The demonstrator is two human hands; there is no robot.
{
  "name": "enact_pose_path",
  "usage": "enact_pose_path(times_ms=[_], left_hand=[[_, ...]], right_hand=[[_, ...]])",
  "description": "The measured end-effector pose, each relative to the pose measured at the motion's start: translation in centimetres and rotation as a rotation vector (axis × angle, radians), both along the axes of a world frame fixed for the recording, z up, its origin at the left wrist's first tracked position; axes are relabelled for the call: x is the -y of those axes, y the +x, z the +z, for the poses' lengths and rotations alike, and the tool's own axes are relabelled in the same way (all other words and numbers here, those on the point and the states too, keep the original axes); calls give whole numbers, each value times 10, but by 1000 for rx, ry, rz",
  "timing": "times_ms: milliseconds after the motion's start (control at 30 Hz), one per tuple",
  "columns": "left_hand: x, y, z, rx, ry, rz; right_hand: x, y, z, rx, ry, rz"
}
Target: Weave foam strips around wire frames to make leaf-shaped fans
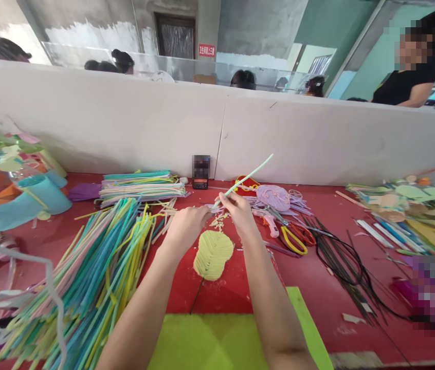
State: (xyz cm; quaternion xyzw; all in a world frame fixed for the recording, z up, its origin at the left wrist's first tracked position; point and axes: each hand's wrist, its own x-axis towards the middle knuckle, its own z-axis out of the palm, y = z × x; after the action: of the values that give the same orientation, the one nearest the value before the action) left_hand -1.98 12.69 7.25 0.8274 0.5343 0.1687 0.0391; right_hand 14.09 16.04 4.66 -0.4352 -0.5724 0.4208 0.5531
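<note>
A pale green pipe cleaner (254,170) slants up to the right, held at its lower part between both hands. My right hand (236,206) pinches it between thumb and fingers. My left hand (191,221) is closed around its lower end, where the fingers are partly hidden. Below the hands lies a yellow leaf shape (213,254) made of pipe cleaners laid side by side, with a dark thin stem (196,297). Small yellow clippings (220,221) lie just above the leaf.
Bundles of coloured pipe cleaners (97,257) cover the left. To the right are scissors (294,239), a pink glue gun (270,224), a purple knitted-looking piece (273,198) and dark stems (341,267). A phone (201,172) leans on the white partition (144,123). Green sheet (202,339) lies in front.
</note>
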Motion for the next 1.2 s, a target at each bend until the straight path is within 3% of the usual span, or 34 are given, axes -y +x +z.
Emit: enact_pose_path(times_ms=[200,433,700,1033,1200], left_hand=[[5,-3,4,-43,-41,117],[2,1,3,110,-91,34],[1,1,0,111,-105,7],[-2,1,-4,25,-38,-67],[3,0,-2,-64,-67,-21]], right_hand=[[0,1,-1,91,22,-15],[-1,3,-2,90,-22,42],[2,14,6,49,-42,103],[-7,19,-3,-102,-131,-6],[-14,12,-12,-129,-99,-57]])
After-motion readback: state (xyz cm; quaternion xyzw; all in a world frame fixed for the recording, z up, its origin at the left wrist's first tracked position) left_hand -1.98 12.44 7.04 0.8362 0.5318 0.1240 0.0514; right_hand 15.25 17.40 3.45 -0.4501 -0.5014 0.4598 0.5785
